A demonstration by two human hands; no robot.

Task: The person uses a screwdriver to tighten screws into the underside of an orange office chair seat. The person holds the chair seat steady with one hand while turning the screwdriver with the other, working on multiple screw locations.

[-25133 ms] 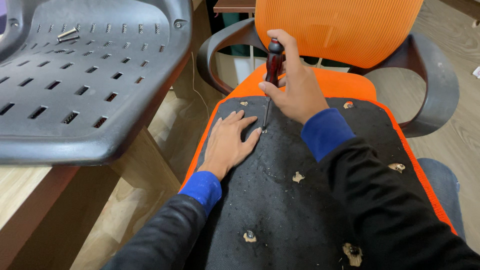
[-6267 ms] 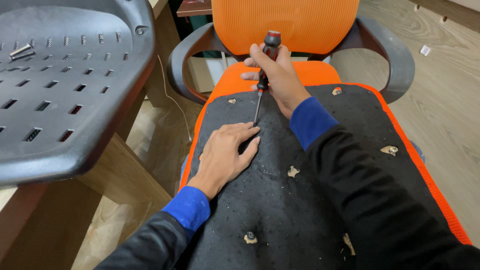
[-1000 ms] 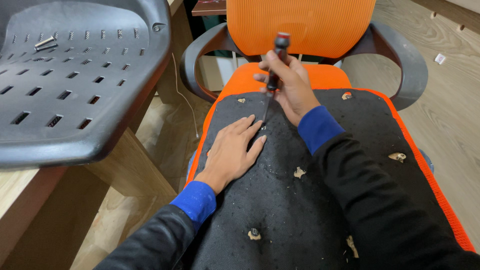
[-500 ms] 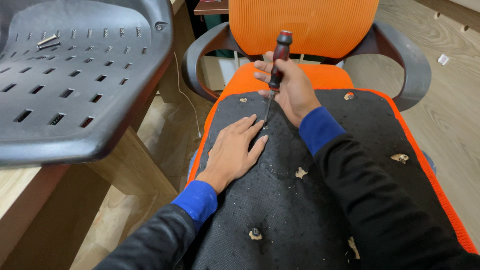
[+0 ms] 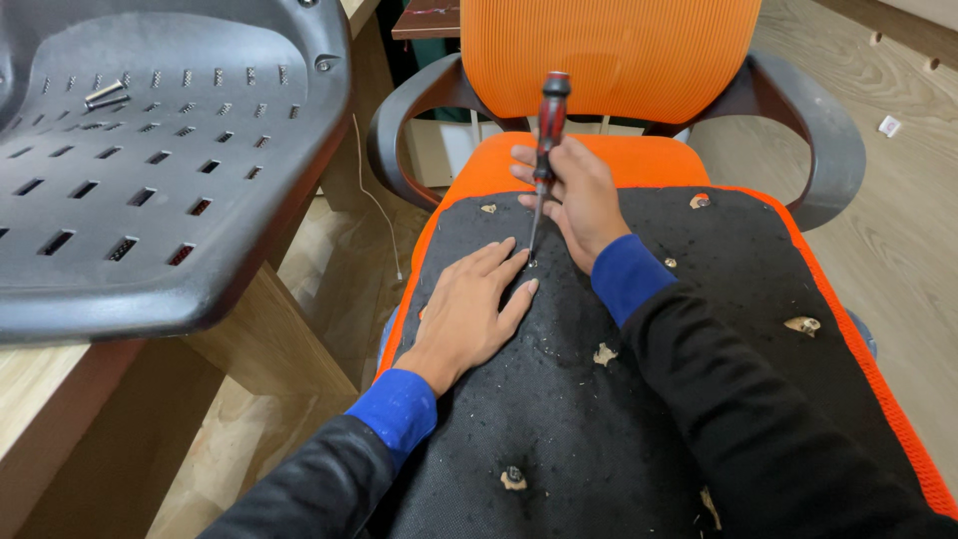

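My right hand [image 5: 577, 198] grips a screwdriver [image 5: 546, 128] with a red and black handle, held upright. Its tip meets the black fabric underside of a seat cushion [image 5: 639, 399] beside my left fingertips. My left hand [image 5: 471, 307] lies flat, fingers apart, pressing on that black fabric. The cushion has an orange edge [image 5: 431, 235] and several torn holes showing pale material. It rests on an orange mesh office chair [image 5: 609, 55] with black armrests [image 5: 813, 130].
A grey plastic seat shell [image 5: 150, 170] with slots lies on a wooden table [image 5: 40, 409] at the left, a small metal part [image 5: 104, 95] on it. A white cable [image 5: 377, 205] hangs between table and chair. Wooden floor [image 5: 898, 230] lies to the right.
The screwdriver has stayed at the same spot on the black fabric, with its handle shifting slightly. My left hand has stayed flat beside it.
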